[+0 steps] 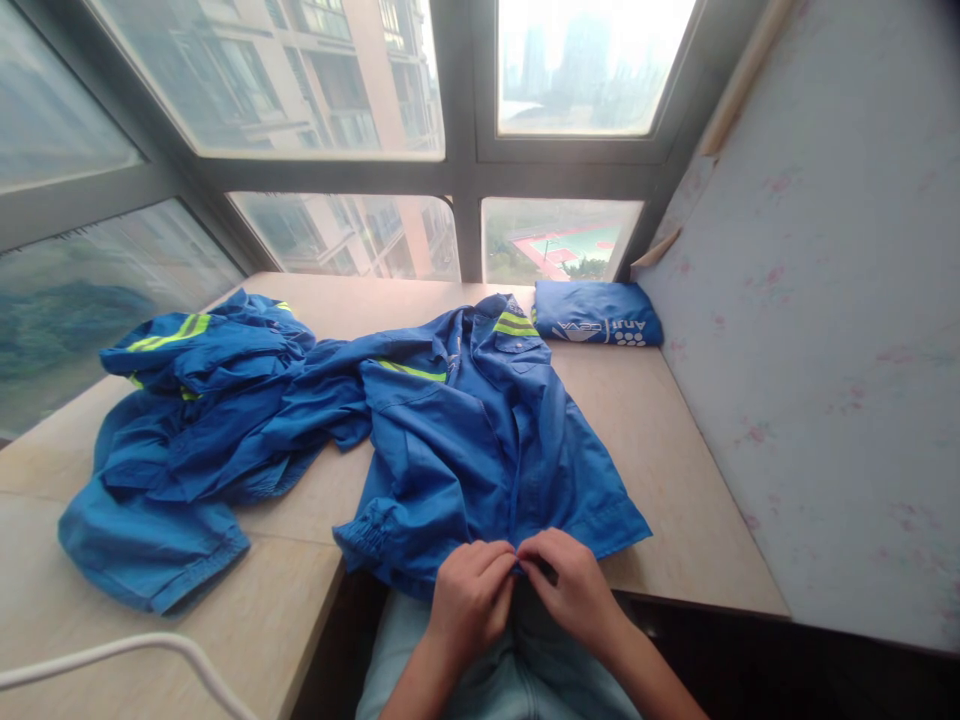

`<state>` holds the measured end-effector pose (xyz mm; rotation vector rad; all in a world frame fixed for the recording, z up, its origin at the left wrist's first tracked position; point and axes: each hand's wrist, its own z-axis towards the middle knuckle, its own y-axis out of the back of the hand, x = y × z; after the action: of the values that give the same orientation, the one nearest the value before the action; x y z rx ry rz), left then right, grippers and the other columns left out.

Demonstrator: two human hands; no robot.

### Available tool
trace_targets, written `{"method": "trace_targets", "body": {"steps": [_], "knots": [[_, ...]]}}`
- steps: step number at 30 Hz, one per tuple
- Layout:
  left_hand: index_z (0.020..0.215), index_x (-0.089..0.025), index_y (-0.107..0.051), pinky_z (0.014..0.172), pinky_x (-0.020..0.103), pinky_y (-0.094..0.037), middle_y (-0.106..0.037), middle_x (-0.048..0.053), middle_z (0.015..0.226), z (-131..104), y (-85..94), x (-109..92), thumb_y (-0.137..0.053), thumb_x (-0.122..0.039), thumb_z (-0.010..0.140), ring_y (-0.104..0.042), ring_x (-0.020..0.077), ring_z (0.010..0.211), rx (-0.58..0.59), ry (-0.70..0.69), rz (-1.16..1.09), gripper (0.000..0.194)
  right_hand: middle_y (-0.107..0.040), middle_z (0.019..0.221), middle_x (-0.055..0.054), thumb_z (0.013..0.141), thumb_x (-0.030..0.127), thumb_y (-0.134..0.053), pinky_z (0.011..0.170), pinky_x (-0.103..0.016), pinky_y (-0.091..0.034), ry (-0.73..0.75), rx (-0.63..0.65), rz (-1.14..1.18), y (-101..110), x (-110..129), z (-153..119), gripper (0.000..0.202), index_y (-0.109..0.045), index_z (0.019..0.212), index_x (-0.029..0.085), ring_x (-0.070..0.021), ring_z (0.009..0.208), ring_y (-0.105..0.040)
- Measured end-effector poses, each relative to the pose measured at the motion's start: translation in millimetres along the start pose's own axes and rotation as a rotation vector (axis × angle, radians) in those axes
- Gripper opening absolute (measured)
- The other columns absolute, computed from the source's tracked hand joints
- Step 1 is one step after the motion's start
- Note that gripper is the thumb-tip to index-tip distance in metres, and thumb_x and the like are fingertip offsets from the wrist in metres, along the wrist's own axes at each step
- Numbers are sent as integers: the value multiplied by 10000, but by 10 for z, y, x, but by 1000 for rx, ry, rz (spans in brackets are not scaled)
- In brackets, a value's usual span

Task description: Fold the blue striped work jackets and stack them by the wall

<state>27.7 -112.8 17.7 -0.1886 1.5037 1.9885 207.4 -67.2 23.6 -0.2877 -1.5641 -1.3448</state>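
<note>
- Both bare hands are meeting at the bottom front hem of a blue work jacket (450, 450), which is lying spread on a pale window ledge (637, 430) and reaching its near edge.
- The left hand (471, 590) is pinching the hem between thumb and fingers; the right hand (566, 575) is pinching just beside it.
- For good control, both pinches should be keeping close and level, without dragging the loose cloth.
- The jacket's woven-looking fabric is creasing softly, its gathered cuff puckering, its yellow-green stripes crossing the upper part.
- Crumpled blue workwear (217, 420) is lying leftward; a folded blue bundle (585, 310) is showing white lettering near the windows.
</note>
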Motion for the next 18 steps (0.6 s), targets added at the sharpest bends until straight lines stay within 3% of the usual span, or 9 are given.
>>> {"method": "trace_targets", "body": {"steps": [5, 9, 11, 14, 18], "knots": [[993, -218, -661, 740, 339, -493, -712, 56, 1005, 61, 50, -76, -493, -145, 877, -643, 209, 855, 111, 115, -30, 217, -702, 911, -34, 943, 181, -496, 779, -305, -467, -23, 28, -6, 5, -16, -6, 175, -668, 952, 217, -192, 851, -616], [992, -238, -656, 810, 293, -513, -691, 28, 1039, 225, 271, -101, -537, -100, 808, -646, 191, 940, 330, 157, -149, 260, -705, 966, -34, 940, 175, -498, 797, -292, -461, -54, 82, -8, 48, -17, -36, 185, -665, 1004, 222, -186, 879, -623], [1018, -247, -657, 846, 273, -511, -693, 14, 1055, 347, 417, -59, -520, -100, 826, -647, 174, 972, 384, 135, -216, 278, -700, 967, -32, 938, 170, -494, 795, -280, -454, -66, 122, -27, 84, -6, -70, 194, -665, 1011, 224, -182, 892, -623], [1105, -241, -644, 922, 305, -496, -694, 30, 1105, 574, 616, 85, -485, -154, 895, -636, 181, 1033, 291, 152, -181, 278, -695, 915, -23, 924, 148, -485, 771, -262, -436, -64, 236, -99, 141, 14, -144, 215, -679, 964, 231, -177, 881, -623], [1149, -216, -637, 984, 392, -470, -676, 68, 1177, 927, 782, 363, -496, -217, 918, -611, 233, 1106, 106, 171, 41, 271, -723, 906, -10, 840, 114, -545, 751, -244, -426, -80, 447, -186, 201, 85, -243, 240, -709, 941, 258, -179, 875, -653]]}}
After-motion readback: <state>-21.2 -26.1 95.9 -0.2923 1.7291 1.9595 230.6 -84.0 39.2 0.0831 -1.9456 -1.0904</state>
